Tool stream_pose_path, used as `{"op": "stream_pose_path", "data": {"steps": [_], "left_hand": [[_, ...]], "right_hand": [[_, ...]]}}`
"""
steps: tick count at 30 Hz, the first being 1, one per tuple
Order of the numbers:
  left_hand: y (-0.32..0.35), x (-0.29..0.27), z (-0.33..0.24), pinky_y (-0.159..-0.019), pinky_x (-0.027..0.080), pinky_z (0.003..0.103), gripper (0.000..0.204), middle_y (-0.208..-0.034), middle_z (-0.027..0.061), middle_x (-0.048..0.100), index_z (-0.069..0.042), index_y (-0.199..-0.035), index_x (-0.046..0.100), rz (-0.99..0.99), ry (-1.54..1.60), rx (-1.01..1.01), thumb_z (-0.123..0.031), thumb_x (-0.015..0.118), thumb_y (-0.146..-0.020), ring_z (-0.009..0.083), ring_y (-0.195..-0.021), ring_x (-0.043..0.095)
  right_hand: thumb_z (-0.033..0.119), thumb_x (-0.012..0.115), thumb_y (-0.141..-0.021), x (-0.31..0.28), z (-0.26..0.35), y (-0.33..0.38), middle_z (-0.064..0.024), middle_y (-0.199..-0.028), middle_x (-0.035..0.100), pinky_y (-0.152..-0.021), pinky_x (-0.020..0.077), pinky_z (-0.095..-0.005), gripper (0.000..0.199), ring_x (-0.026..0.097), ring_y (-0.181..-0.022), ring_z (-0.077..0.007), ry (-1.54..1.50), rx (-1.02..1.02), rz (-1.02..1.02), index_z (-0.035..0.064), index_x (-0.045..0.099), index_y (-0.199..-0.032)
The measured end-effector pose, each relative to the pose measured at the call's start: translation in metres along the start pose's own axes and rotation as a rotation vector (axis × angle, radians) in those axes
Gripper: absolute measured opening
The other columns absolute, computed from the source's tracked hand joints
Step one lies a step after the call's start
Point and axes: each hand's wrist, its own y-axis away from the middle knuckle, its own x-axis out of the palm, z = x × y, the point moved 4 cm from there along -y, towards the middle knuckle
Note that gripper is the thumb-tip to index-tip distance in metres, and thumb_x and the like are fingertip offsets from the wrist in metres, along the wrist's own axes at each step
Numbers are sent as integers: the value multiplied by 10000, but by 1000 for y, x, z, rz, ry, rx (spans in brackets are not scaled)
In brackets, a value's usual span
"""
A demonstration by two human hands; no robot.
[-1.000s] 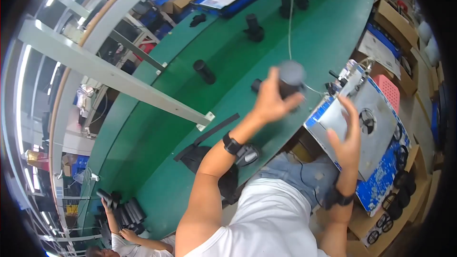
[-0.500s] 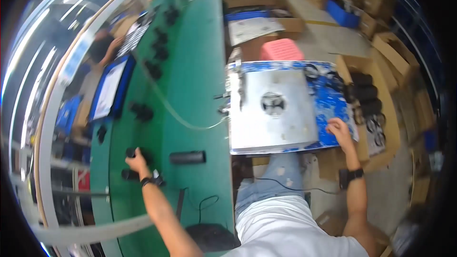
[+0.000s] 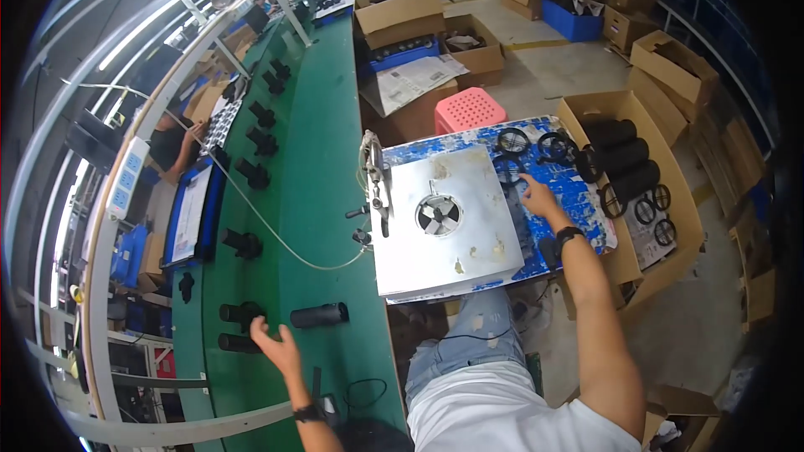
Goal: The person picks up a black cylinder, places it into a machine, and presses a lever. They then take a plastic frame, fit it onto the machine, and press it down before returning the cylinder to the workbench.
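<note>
My left hand (image 3: 280,350) is open over the green bench, fingers apart. Beside its fingertips lie two black cylindrical parts, an upper one (image 3: 240,313) and a lower one (image 3: 238,342). To its right rests a black tube (image 3: 319,315). My right hand (image 3: 541,198) reaches over the blue worn board with its index finger stretched out. The fingertip is at the edge of a black spoked ring (image 3: 509,171); whether it touches is hard to tell. Left of that hand is a metal box-shaped fixture (image 3: 477,238) with a round spoked piece (image 3: 439,215) in its top.
More black rings (image 3: 512,141) lie on the board (image 3: 578,192). At right, a cardboard box (image 3: 682,226) holds black tubes and rings. A pink stool (image 3: 471,109) stands behind. Black parts (image 3: 242,243) line the green bench (image 3: 322,192), and a thin hose (image 3: 289,249) crosses it.
My left hand has drawn back from the black cylindrical part and its fingers have spread. My right hand has moved forward and left across the board to a black ring. The view has shifted.
</note>
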Motion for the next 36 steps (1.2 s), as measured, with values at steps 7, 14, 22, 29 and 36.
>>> {"op": "stream_pose_path", "data": {"steps": [7,14,22,29,36], "left_hand": [[50,21,-46,-817,479,331,362,-1271,111,496,-26,-1193,526,158,109,-90,-33,587,-836,211,-1066,547],[64,74,-160,-825,500,275,150,-939,89,660,19,-1069,581,351,480,-44,-14,565,-923,155,-884,639],[126,167,-323,-1028,391,404,747,-1315,232,502,3,-1408,345,816,820,368,-91,677,-746,401,-1200,504],[130,181,-238,-686,550,294,201,-1027,128,611,-53,-1004,459,796,1374,-743,30,530,-835,243,-827,675],[136,171,-247,-695,492,251,234,-954,67,532,-52,-1011,399,616,1280,-450,-14,564,-850,118,-809,549]], "right_hand": [[237,689,-812,25,4,-6,-203,-992,676,-815,520,-475,332,634,-937,-416,246,271,-16,115,620,-1113],[270,754,-789,-68,90,73,-104,-628,652,-487,456,-364,231,629,-546,-265,-50,18,-427,53,678,-791],[78,665,-880,-55,225,210,4,-605,571,-477,363,-195,181,509,-529,-36,-1044,136,23,-6,599,-734],[67,581,-920,-69,223,215,-98,-1032,649,-836,461,-248,249,600,-952,-127,-766,-120,-134,-41,590,-1144],[82,661,-861,5,232,197,-62,-1025,605,-826,484,-265,308,583,-927,-117,-1145,105,184,-1,540,-1132]]}}
